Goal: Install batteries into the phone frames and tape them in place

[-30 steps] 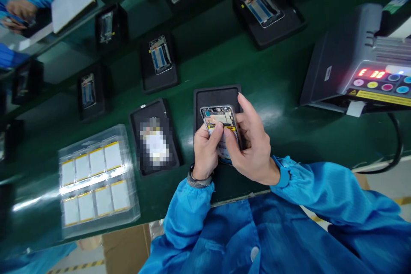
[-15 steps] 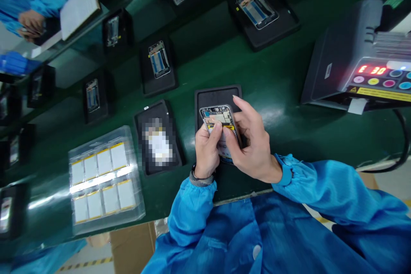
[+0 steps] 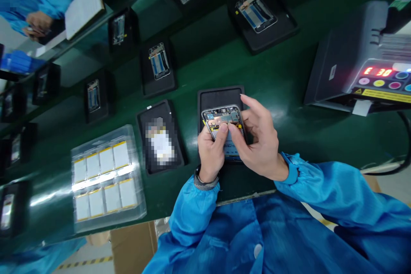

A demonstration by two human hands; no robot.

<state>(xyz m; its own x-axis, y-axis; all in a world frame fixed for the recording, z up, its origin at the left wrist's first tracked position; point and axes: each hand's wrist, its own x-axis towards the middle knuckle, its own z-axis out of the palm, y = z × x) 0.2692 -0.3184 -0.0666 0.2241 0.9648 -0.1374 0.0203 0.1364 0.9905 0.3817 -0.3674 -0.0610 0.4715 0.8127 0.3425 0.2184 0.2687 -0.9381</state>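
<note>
An opened smartphone (image 3: 224, 115) with its circuit board and a white battery showing is held up by both hands, above a black tray (image 3: 220, 93). My left hand (image 3: 211, 150) is closed around its left side, the thumb pressing near the middle of the inside. From the right, my right hand (image 3: 260, 141) grips the other edge, its thumb tip beside the left thumb and its index finger raised off the phone. Yellow strips show close to the thumbs. Both thumbs and palms hide the phone's lower part.
Left of the tray lies another black tray (image 3: 180, 154) with a blurred-out phone. Beyond it is a clear plastic tray (image 3: 141, 205) of white batteries. Several black trays with opened phones (image 3: 159, 61) line the bench. A grey machine (image 3: 343, 51) with a red display stands right. Across the bench sits a person (image 3: 40, 21).
The phone has turned slightly and its top edge now lies more level, with more of the board in sight. Both hands still hold it, thumbs pressed inside. The view has shifted a little.
</note>
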